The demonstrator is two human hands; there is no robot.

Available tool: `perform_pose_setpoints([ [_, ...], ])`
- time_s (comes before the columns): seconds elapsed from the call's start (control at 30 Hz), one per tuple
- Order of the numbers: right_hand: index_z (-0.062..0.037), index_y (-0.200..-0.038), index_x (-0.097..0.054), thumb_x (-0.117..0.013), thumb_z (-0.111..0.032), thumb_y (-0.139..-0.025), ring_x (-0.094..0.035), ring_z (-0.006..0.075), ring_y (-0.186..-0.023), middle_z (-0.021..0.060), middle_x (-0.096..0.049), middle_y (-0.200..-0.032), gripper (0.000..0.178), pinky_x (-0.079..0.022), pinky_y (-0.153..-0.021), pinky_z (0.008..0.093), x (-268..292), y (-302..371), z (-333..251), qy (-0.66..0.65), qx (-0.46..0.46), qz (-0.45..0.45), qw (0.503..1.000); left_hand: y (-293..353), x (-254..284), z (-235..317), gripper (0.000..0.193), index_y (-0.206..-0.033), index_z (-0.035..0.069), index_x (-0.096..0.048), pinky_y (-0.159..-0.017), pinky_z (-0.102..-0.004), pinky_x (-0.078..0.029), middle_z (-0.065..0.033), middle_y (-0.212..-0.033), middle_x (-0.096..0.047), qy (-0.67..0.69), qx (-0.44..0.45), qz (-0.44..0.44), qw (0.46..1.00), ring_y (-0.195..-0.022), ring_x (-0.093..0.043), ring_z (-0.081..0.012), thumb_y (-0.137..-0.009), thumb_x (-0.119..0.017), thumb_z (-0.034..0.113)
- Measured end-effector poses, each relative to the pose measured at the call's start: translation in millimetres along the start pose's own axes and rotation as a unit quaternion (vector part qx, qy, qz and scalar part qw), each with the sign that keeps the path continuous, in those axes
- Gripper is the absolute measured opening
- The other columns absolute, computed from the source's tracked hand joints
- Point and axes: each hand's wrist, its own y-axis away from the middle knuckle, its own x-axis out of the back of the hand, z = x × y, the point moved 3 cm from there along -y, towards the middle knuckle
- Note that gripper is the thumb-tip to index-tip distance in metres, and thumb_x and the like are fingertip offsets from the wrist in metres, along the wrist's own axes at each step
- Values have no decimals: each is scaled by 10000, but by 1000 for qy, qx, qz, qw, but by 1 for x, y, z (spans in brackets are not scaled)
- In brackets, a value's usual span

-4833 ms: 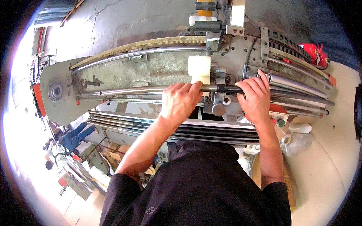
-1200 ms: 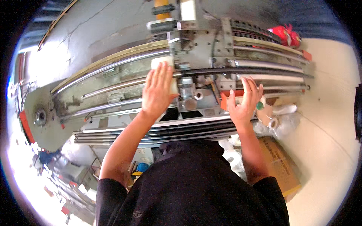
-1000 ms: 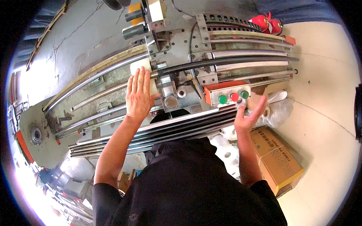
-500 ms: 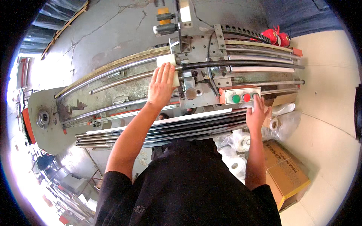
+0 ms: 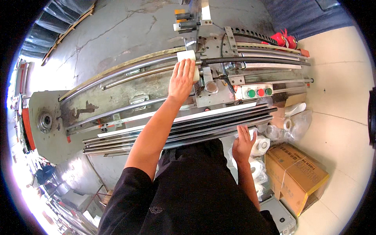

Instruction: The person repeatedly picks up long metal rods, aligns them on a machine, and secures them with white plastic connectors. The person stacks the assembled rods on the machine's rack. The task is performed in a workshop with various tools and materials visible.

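A worker leans over a long metal machine, left hand [image 5: 181, 80] laid flat, fingers together, on a white block [image 5: 186, 59] at the head of the curved rails [image 5: 129, 70]. The right hand [image 5: 243, 144], fingers spread and empty, rests against the lower edge of the dark rod bundle [image 5: 196, 127], whose long axis runs left to right. The button box [image 5: 258, 92] lies up and right of it, well apart. What the left palm covers is hidden.
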Motion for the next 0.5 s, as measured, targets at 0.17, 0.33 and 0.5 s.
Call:
perform_pose_setpoints([
  [0.17,-35,-1385,-608,-513,-29,-879,-512,302,-1404,135,-633,-1399,515,-147,-1250,526,13,9,-10,-47,-2,-9,999,-2,14,0,945,-1546,11,-376,-1253,-460,-266,-162,-1548,-442,-15,0,-3,1000,-1468,-384,-323,-800,-816,390],
  [0.33,-44,-1348,-640,-541,-54,-856,-535,280,-1378,113,-641,-1390,502,-176,-1244,537,39,-30,-1,-105,65,-22,992,-2,31,2,930,-1543,7,-379,-1255,-460,-270,-161,-1548,-439,-64,20,-26,997,-1477,-372,-323,-815,-799,405],
  [0.5,-39,-1357,-634,-560,-77,-896,-546,290,-1365,123,-637,-1391,469,-227,-1229,547,35,-79,37,-138,169,-62,974,-4,16,10,935,-1522,-4,-404,-1254,-469,-268,-177,-1557,-437,-78,29,-35,996,-1485,-368,-323,-791,-796,428],
])
